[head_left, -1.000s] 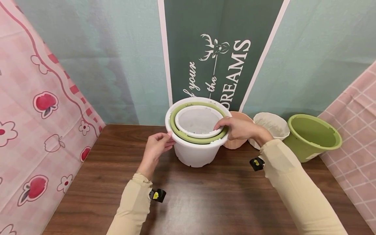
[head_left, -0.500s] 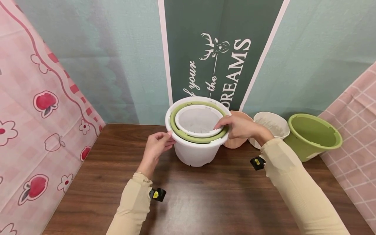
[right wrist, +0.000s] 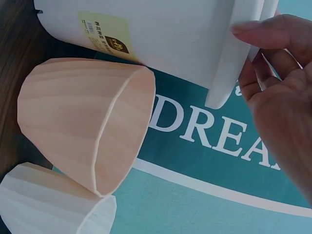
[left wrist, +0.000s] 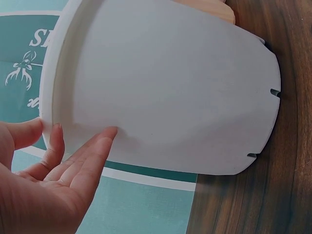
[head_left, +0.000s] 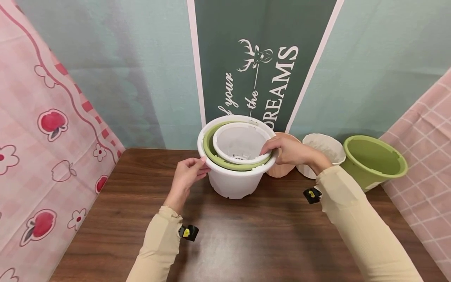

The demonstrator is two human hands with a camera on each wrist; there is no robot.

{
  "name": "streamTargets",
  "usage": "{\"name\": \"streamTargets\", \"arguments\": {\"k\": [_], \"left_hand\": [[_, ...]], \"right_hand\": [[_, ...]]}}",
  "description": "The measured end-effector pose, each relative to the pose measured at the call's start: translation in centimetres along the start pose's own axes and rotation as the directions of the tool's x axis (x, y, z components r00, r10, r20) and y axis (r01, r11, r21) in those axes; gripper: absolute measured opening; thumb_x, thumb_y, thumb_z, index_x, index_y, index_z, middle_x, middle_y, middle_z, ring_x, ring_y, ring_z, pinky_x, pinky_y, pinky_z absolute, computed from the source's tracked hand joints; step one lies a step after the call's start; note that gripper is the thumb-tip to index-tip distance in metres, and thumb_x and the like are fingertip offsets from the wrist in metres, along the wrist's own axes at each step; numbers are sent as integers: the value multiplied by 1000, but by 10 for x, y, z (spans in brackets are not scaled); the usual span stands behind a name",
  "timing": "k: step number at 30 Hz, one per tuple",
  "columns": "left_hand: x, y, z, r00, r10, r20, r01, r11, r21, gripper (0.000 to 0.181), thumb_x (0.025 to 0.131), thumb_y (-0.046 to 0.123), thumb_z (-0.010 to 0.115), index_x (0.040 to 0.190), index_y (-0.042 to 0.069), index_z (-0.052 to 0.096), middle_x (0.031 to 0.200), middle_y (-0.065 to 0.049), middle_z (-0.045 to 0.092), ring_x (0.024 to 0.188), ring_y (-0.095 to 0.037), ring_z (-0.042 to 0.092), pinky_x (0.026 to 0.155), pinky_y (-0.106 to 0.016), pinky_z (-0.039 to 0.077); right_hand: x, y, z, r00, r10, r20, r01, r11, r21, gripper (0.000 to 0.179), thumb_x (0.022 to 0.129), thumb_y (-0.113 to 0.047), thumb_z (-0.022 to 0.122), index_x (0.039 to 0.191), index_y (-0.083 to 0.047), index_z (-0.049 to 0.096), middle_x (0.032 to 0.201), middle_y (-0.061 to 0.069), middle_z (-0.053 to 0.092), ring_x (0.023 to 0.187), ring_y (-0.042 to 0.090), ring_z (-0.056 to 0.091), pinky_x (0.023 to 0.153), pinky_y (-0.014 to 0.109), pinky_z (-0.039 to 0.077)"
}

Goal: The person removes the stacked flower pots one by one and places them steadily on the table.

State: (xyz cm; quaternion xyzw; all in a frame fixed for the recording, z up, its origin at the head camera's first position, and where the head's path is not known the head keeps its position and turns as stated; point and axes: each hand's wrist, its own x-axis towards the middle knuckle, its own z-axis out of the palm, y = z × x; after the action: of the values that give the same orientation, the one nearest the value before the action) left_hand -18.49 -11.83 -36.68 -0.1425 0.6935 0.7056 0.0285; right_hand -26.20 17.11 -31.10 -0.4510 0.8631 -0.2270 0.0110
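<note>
A large white flower pot stands upright on the table, with a green pot nested in it. Inside the green one sits a smaller white pot, its rim raised a little and off-centre to the right. At the large pot's left rim, my left hand pinches the edge, thumb on top and fingers below; the left wrist view shows the other fingers spread along the outer wall. My right hand grips the small white pot's right rim, thumb inside. Its fingers curl under that rim.
To the right a peach pot, a white fluted pot and another green pot stand in a row along the back. A printed cloth hangs close behind the pots. The wooden table extends toward me.
The small white pot has shifted up and right inside the green pot, baring more green rim at the left. My right hand moved with it; my left hand stayed put.
</note>
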Motion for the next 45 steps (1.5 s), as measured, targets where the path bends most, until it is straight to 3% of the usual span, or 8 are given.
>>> {"name": "streamTargets", "arguments": {"k": [11, 22, 28, 34, 38, 45], "left_hand": [[0, 1, 0, 1000, -1, -1, 1, 1000, -4, 26, 91, 20, 58, 99, -5, 60, 96, -19, 66, 88, -25, 65, 78, -33, 53], [0, -1, 1, 1000, 16, 0, -16, 1000, -4, 24, 92, 18, 57, 97, -5, 60, 97, -20, 66, 88, -25, 65, 79, -35, 52], [0, -1, 1, 1000, 8, -3, -8, 1000, -2, 25, 91, 19, 57, 96, -5, 60, 97, -19, 66, 88, -24, 65, 78, -34, 53], [0, -1, 1, 1000, 7, -3, -7, 1000, -2, 25, 91, 19, 57, 97, -5, 60, 97, -19, 66, 88, -24, 65, 78, -34, 53], [0, -1, 1, 1000, 8, -4, -8, 1000, -3, 25, 91, 19, 57, 97, -5, 60, 96, -19, 66, 88, -25, 65, 79, -34, 53], [1, -2, 1, 1000, 10, -5, -10, 1000, -4, 25, 91, 20, 58, 96, -4, 61, 96, -19, 66, 88, -25, 65, 79, -34, 52]], "right_hand": [[0, -1, -3, 999, 31, 21, -32, 999, 39, 42, 64, 15, 52, 90, -11, 71, 92, -4, 66, 89, 17, 48, 82, 37, 40], [1, -1, -3, 990, 135, 26, -138, 977, 162, 12, 84, -3, 62, 90, -7, 72, 90, 1, 66, 92, 20, 50, 83, 36, 40], [2, -1, 0, 986, 164, 4, -161, 963, 217, 8, 84, -4, 64, 85, -6, 71, 85, 2, 64, 84, 17, 51, 76, 27, 43], [3, -4, 2, 985, 167, -54, -156, 974, 168, 6, 82, -4, 66, 78, -6, 70, 82, 0, 58, 82, 17, 48, 72, 28, 40], [3, -7, 1, 973, 222, -60, -211, 966, 147, 4, 81, -6, 67, 78, -5, 70, 81, 2, 54, 82, 20, 45, 72, 33, 38], [6, -10, 1, 942, 333, -48, -324, 936, 138, 7, 82, -7, 65, 76, -5, 69, 77, 3, 55, 75, 18, 47, 66, 31, 40]]}}
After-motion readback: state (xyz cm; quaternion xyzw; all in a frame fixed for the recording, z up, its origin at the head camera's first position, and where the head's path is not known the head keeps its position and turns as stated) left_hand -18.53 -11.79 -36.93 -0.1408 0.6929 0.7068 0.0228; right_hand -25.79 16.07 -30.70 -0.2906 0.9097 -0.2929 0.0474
